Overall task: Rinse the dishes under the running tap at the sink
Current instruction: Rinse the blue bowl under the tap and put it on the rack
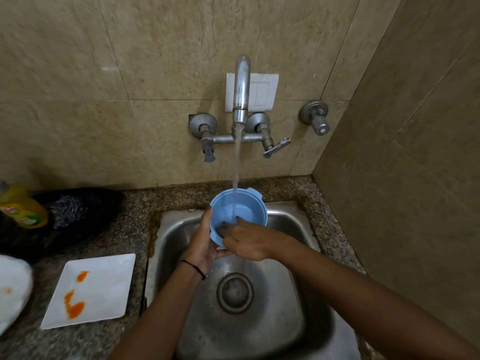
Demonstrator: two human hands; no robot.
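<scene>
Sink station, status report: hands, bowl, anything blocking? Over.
Left hand holds blue bowl under the stream. Right hand fingers inside it. Stained square plate on counter, left of sink. Nothing between tap and bowl.

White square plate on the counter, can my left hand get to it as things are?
Probably not yet: the left hand holds the blue bowl under the stream. The path to the plate itself looks clear.
</scene>
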